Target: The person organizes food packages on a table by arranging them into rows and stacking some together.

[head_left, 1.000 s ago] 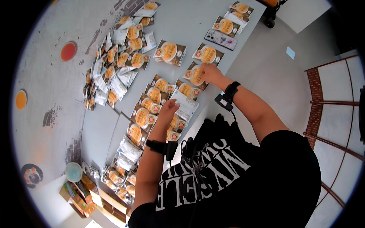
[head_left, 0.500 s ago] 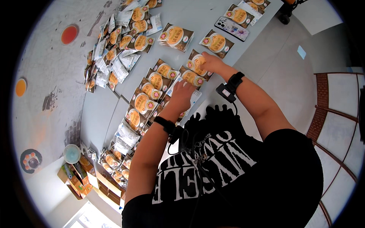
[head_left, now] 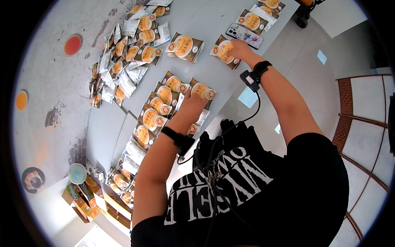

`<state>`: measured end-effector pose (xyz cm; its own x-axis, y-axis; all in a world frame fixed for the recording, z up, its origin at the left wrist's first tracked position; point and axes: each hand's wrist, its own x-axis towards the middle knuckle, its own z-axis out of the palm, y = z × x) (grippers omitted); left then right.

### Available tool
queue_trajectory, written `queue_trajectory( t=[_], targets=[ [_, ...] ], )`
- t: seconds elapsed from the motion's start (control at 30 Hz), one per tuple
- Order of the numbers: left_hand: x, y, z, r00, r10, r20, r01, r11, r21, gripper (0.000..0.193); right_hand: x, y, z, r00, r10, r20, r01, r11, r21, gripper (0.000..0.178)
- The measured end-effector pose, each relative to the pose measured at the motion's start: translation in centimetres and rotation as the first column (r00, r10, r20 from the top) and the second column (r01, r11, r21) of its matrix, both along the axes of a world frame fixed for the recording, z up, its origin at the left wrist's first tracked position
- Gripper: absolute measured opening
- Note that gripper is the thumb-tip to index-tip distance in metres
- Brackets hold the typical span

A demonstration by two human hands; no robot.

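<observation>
Grey table [head_left: 197,20], two brown sachets covered by bare hands

In the head view, the right hand [head_left: 240,50] is laid on the right side of a brown sachet [head_left: 220,50], near the table edge closest to the person. Its fingers are bent together over the printed front; whether the sachet is pinched or merely pressed cannot be told, as the undersides of the fingers are hidden.

The left hand [head_left: 191,109] is lowered over the end sachet [head_left: 202,86] of the line along that same edge. Its fingers are partly curled, and no firm hold can be confirmed; it may be rested there to steady the packet.

Farther in from that edge, a row of sachets [head_left: 151,118] is overlapped like roof tiles, probably so that each front can be told from the next. A neat stack [head_left: 185,46] is set apart, perhaps to avoid mixing with the loose heap [head_left: 132,52], where fronts and white backs are jumbled toward the wall-side edge. Just beyond the right-hand sachet, a patterned smartphone [head_left: 246,35] is laid face down by the near edge, seemingly out of the rows' way.
</observation>
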<state>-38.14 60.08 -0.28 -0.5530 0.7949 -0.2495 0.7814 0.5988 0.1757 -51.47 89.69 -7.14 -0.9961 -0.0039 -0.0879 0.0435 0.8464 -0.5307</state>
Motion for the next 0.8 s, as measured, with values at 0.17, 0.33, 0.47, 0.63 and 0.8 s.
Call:
queue_trajectory(
  t=[0.17,0.33,0.47,0.63,0.8],
  targets=[
    [1.0,-1.8,1.8,0.998,-0.058,-0.004,0.057,0.997,-0.056,0.02,-1.6,0.5,-0.8,0.979,0.138,0.15,-0.118,0.984,-0.137,0.056],
    [1.0,-2.4,4.2,0.997,-0.068,-0.027,0.067,0.997,-0.026,0.027,0.1,-0.2,-0.6,0.964,0.206,0.167,-0.171,0.964,-0.204,0.05],
    [0.3,-1.9,4.8,0.983,0.079,-0.167,-0.031,0.961,0.276,0.031,3.4,-2.2,-0.9,0.959,0.265,0.101,-0.226,0.929,-0.294,0.049],
    [0.4,-1.0,1.2,0.961,0.235,-0.145,-0.169,0.916,0.364,0.037,5.0,-3.2,-0.9,0.959,0.217,0.182,-0.146,0.93,-0.339,0.047],
    [4.0,-2.3,-2.5,0.942,0.286,0.175,-0.334,0.846,0.415,0.053,5.0,-2.9,-0.7,0.958,0.203,0.201,-0.108,0.909,-0.402,0.046]
  ],
)
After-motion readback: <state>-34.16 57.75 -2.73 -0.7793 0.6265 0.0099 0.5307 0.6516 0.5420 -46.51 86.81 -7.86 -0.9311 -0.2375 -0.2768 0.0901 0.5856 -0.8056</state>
